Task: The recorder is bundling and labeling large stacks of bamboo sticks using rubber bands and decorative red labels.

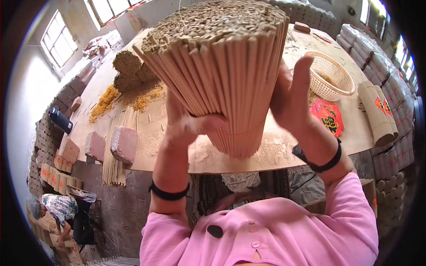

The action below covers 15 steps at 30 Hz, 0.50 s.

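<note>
Writing first: one red sheet (327, 116) near the table's (354, 128) right edge bears a single large black character with gold trim; two wrapped rolls (376, 113) at that edge carry red labels, marks too small to read. One big stick bundle (235, 88), upright but tilted, stands or hangs over the middle of the near edge; contact with the tabletop can't be told. Left hand (191, 124) grips its lower left side, thumb across the front; right hand (290, 95) is spread wide along its right side, thumb up, fingers partly hidden, firm contact unclear. Two black bands, one per arm. One cream basket (328, 77) toward the far right corner, some yellowish bits inside. Two bricks (123, 145) near the near left corner, among loose sticks (114, 173) jutting past the near edge, too many to count. Two heaps of orange bands (104, 104) toward the left edge, more stick bundles (126, 62) behind, count unclear. One dark bottle (61, 119) by the left edge. One co-worker (62, 213) bends at lower left.
</note>
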Each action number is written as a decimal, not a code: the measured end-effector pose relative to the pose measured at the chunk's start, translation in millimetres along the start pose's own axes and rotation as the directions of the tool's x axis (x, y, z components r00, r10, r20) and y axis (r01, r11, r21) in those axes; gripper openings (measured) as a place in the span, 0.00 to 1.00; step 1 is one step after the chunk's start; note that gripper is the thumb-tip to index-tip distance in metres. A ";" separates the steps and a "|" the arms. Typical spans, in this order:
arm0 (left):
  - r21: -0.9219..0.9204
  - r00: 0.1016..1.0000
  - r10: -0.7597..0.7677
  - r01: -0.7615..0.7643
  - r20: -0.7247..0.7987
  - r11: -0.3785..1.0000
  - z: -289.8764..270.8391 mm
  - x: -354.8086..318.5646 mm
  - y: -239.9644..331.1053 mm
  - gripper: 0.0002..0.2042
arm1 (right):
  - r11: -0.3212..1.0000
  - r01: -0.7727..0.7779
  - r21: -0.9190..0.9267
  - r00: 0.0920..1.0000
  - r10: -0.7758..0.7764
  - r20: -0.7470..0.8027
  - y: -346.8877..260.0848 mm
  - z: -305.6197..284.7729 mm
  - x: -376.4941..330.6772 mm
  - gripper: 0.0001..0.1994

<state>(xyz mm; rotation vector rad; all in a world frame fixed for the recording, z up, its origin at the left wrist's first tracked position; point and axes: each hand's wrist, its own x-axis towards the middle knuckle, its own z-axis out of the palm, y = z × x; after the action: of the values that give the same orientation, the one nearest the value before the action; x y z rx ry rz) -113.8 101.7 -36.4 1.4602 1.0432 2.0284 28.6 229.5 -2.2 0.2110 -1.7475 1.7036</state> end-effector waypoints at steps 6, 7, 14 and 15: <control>0.168 0.990 0.108 -0.091 -0.094 0.982 -2.9 -32.1 -42.9 0.72 | 0.981 -0.195 -0.001 0.980 0.195 0.048 46.8 -22.6 -14.9 0.52; 0.080 0.991 0.058 -0.048 -0.122 0.996 -2.0 -29.7 -50.2 0.74 | 1.000 -0.029 0.003 0.991 0.029 0.132 57.8 -34.3 -24.1 0.45; 0.321 0.993 0.102 -0.076 -0.067 0.944 -3.8 -65.1 -54.4 0.60 | 0.991 -0.118 -0.065 0.992 0.120 0.038 69.3 -21.6 -52.9 0.57; 0.319 0.991 0.106 -0.076 -0.078 0.945 -2.5 -67.4 -54.8 0.60 | 0.989 -0.115 -0.096 0.992 0.118 0.031 64.7 -18.8 -53.3 0.55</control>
<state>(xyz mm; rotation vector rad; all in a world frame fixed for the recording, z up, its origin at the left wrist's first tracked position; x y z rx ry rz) -96.8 87.2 -120.4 1.6066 1.4192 2.0832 39.8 237.7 -86.9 0.0997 -1.8954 1.7032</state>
